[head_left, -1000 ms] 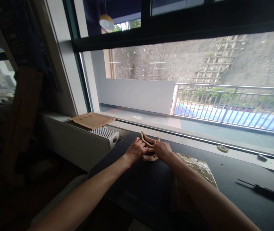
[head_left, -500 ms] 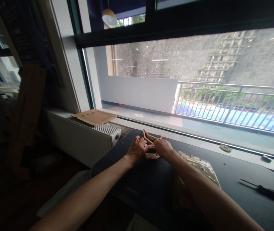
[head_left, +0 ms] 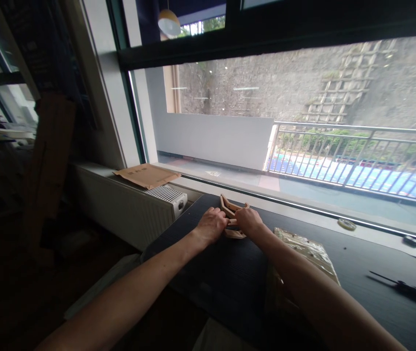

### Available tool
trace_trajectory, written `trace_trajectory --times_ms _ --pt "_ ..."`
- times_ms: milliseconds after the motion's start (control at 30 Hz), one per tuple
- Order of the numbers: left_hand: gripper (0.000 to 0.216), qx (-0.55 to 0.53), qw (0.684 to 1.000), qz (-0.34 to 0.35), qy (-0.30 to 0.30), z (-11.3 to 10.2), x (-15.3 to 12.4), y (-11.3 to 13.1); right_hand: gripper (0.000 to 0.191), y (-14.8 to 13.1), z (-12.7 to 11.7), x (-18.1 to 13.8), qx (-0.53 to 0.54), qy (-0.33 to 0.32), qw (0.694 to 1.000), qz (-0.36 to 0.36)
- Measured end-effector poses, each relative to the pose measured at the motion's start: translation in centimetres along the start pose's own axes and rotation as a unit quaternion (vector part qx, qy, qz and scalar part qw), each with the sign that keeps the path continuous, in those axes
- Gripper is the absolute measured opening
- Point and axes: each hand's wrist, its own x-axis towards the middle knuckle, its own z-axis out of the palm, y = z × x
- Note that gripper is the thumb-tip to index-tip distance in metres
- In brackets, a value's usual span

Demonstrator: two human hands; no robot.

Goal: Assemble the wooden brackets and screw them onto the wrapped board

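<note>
wood [head_left: 234, 235], pale and smooth-looking, sits between my hands near the far left end of the table [head_left: 226, 273]: angled, curving pieces, one raised at the back, one low and slightly bowed toward me. my left hand [head_left: 212, 224] has its fingers bunched narrow on the wood's left side; my right hand [head_left: 249, 220] folds round its right side, though some fingertips are hidden.

the dark, faintly grained table leaves bare room between my forearms. its far edge runs along the pale sill [head_left: 303, 213]; its left edge slants past the ribbed radiator [head_left: 135, 214], where a flat brown envelope [head_left: 147, 175] lies. my right forearm crosses a package [head_left: 312, 248] in crinkled, shiny film. farther right lie a thin dark tool [head_left: 404, 285] and, on the sill, a tape roll [head_left: 347, 224].

half a second ago a left finger stretched toward my right hand; now it is drawn back and curled.
</note>
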Motion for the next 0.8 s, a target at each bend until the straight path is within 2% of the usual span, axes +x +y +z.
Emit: trace_trajectory --times_ms 267,467,633,800 --pt "0.023 -0.075 0.994 -0.052 -0.058 -0.6 1.4 -1.2 0.033 -0.3 -1.2 0.7 0.011 0.015 1.000 0.012" --pt "0.030 -0.147 0.980 -0.100 -0.092 0.1 1.6 -2.2 0.020 0.2 -0.1 -0.1 0.054 0.004 0.998 0.012" --pt "0.026 -0.183 0.971 -0.116 -0.098 1.0 0.8 -2.4 0.022 -0.1 0.8 -0.9 0.059 0.019 0.998 0.025" --pt "0.021 -0.190 0.970 -0.117 -0.099 1.4 1.0 -2.3 0.022 -0.9 -0.2 -0.1 0.056 0.009 0.998 -0.008"
